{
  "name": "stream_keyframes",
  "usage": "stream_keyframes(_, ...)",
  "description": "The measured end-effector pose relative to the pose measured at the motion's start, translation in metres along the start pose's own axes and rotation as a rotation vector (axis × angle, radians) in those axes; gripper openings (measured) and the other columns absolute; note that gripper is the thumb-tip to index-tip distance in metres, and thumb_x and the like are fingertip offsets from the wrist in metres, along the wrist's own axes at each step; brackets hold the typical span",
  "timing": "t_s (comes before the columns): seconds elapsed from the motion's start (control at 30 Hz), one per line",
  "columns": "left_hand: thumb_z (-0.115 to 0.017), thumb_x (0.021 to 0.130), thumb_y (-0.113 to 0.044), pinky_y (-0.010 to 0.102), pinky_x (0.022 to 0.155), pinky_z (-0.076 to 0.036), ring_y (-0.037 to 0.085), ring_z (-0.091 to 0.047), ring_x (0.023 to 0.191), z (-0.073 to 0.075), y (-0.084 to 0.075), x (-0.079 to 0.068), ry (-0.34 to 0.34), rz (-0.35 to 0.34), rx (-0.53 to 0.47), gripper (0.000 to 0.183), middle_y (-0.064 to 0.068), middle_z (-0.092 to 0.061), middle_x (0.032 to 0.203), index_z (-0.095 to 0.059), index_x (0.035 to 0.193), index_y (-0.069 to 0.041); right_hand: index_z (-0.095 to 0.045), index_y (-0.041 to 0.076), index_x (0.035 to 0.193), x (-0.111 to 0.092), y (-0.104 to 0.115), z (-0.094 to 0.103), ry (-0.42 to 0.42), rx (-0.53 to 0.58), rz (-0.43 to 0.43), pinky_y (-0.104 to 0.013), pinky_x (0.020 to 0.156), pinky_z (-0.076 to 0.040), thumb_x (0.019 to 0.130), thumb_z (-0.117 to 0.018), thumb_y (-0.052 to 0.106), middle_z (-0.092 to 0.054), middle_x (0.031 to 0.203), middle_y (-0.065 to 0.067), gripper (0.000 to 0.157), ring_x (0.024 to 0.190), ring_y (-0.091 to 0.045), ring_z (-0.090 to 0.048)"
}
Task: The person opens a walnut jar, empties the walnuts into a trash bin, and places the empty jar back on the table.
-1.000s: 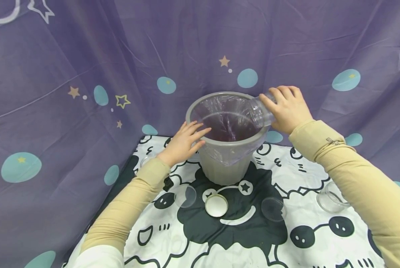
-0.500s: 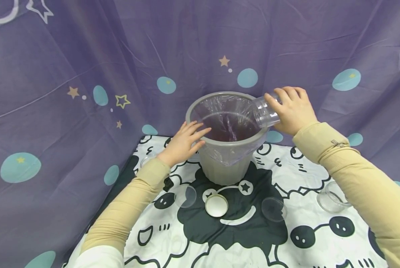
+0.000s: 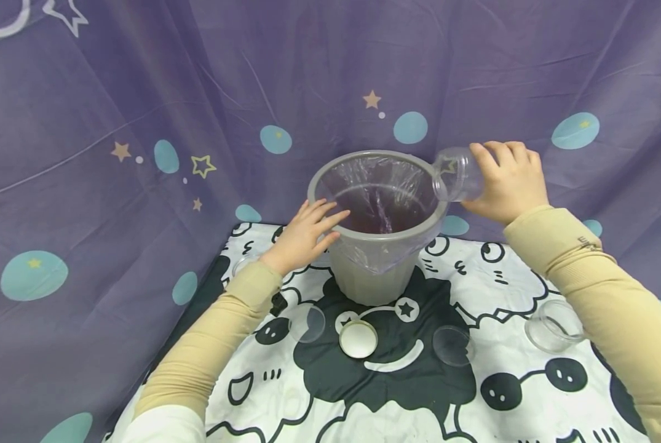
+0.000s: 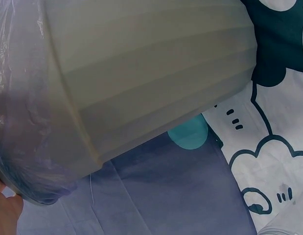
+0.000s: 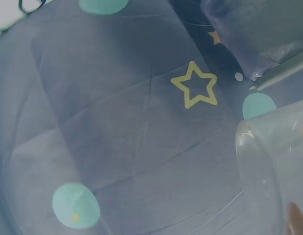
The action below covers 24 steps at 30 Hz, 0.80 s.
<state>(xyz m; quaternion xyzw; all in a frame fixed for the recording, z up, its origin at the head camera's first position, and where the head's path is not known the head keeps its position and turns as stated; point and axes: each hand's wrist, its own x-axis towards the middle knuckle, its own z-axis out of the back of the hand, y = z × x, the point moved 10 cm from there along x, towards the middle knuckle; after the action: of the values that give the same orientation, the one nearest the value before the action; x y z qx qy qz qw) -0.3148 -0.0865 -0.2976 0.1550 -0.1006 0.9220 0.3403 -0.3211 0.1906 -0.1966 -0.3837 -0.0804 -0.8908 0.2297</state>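
Note:
A grey trash can (image 3: 370,277) lined with a clear purplish bag stands at the back of the cloth. My left hand (image 3: 302,237) rests on its near-left rim with the fingers straight and spread. At the can's right rim, my right hand (image 3: 510,181) grips a clear plastic jar (image 3: 456,174), tipped on its side with its mouth facing the can. In the right wrist view the rounded end of the jar (image 5: 259,176) shows at the right edge, with a fingertip behind its wall. The left wrist view shows the ribbed wall of the can (image 4: 156,73).
On the patterned cloth (image 3: 385,424) lie a round lid with a white inside (image 3: 358,339), a clear disc (image 3: 307,324) and another clear disc (image 3: 454,346). A clear jar (image 3: 554,326) sits at the right. A purple curtain (image 3: 330,74) hangs behind the can.
My right hand has drawn the jar to the right, away from the can's opening, and its mouth now overlaps the right rim. The left hand has stayed in place.

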Motion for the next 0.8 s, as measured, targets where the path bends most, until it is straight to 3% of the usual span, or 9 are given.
stream_keyframes(0.37, -0.048, 0.099, -0.033, 0.054, 0.117, -0.013, 0.034, -0.028, 0.140, 0.003, 0.000, 0.000, -0.009, 0.004, -0.010, 0.047, 0.014, -0.040, 0.146, -0.043, 0.144, -0.020, -0.048, 0.005, 0.129, -0.008, -0.020, 0.008, 0.047, 0.122, -0.207, -0.061, 0.083, -0.035, 0.050, -0.085, 0.024, -0.054, 0.121, -0.024, 0.090, 0.109, -0.046, -0.043)
stream_keyframes(0.57, -0.048, 0.099, -0.032, 0.054, 0.117, -0.014, 0.035, -0.029, 0.139, 0.002, -0.001, 0.000, -0.020, 0.000, -0.015, 0.047, 0.015, -0.040, 0.146, -0.043, 0.143, -0.019, -0.046, 0.004, 0.134, -0.018, -0.034, -0.002, 0.115, 0.184, -0.321, -0.063, 0.089, -0.033, 0.053, -0.087, 0.027, -0.054, 0.124, -0.026, 0.093, 0.110, -0.049, -0.041)
stream_keyframes(0.8, -0.044, 0.100, -0.036, 0.053, 0.117, -0.012, 0.035, -0.028, 0.140, 0.002, -0.001, 0.000, -0.030, -0.001, -0.028, 0.047, 0.015, -0.041, 0.146, -0.043, 0.143, -0.019, -0.047, 0.001, 0.133, -0.040, -0.048, -0.019, 0.150, 0.254, -0.415, -0.060, 0.087, -0.034, 0.051, -0.090, 0.028, -0.053, 0.124, -0.027, 0.096, 0.107, -0.050, -0.041)
